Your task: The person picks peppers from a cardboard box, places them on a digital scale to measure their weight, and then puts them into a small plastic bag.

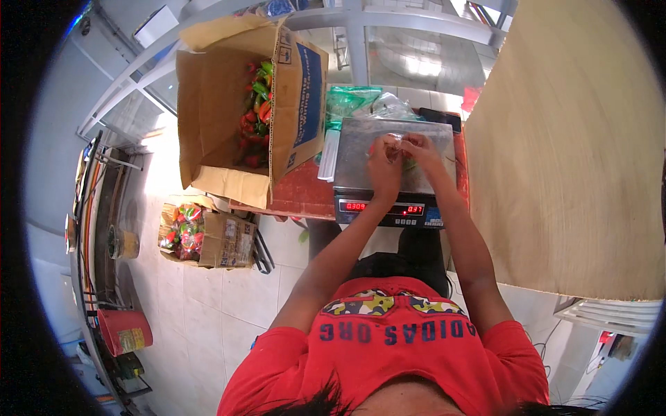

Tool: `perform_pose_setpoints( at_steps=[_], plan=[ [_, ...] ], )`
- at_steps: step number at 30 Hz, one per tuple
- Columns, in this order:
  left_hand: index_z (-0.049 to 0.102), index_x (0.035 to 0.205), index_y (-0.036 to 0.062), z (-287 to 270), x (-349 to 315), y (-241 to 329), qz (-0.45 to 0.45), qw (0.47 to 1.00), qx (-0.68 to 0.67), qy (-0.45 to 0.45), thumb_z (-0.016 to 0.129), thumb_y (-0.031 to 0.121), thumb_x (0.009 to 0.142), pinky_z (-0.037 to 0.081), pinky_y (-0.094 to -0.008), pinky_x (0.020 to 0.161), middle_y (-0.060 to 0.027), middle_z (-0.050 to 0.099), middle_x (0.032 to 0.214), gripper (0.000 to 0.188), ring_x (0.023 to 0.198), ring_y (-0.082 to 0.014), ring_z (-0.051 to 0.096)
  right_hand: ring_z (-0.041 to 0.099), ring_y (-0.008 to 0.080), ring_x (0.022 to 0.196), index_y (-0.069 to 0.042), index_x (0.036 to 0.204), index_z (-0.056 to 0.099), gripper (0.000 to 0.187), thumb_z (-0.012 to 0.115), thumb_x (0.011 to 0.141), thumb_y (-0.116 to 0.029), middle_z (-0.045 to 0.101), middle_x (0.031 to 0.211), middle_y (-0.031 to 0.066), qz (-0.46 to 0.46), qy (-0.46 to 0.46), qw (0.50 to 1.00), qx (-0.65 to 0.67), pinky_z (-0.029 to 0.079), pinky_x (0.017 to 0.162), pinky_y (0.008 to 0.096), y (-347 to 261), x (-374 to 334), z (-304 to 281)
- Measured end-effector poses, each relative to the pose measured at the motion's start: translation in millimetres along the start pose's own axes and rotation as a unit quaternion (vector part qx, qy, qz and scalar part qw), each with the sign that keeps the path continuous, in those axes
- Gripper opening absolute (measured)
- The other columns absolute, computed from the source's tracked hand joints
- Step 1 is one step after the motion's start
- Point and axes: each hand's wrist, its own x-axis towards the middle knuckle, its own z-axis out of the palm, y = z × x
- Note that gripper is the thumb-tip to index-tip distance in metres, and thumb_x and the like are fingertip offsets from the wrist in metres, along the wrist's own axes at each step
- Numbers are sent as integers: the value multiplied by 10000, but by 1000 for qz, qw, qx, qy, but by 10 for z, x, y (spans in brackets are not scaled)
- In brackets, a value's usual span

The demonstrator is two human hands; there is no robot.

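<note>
Over the steel platform of a digital scale, my two hands are close together. My left hand and my right hand both have their fingers closed on the gathered top of a small clear plastic bag. Bits of red and green show around the fingers, but the hands hide most of the bag. Left of the scale, a large open cardboard box lies tipped toward me, with red and green peppers inside.
The scale stands on a red table. Green and clear plastic bags and a dark flat object lie behind it. White strips are beside it. A smaller box of bagged peppers sits lower left. A wooden board rises at right.
</note>
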Motion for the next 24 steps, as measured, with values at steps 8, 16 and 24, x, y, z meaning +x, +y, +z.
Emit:
perform_pose_setpoints(
  at_steps=[8,16,24],
  plan=[
    [555,915,34,-8,50,-179,116,990,76,15,586,-5,825,471,-353,619,-154,586,770,103,718,-250,636,517,95,551,7,782,625,185,595,808,-174,583,624,44,-60,153,953,-254,399,521,263,-19,-80,187],
    [509,811,38,-194,218,-68,284,940,137,-134,557,29,792,460,-403,600,-155,586,750,53,729,-345,601,535,108,608,11,789,587,187,546,857,-158,579,667,64,-92,155,952,-246,416,560,276,-54,-268,163],
    [511,845,55,-509,157,567,224,887,254,-313,556,81,791,473,-398,597,-146,589,789,75,728,-346,602,591,226,680,20,901,584,177,590,847,-148,619,747,142,-56,145,970,-189,455,654,344,-357,-750,225]
  ],
)
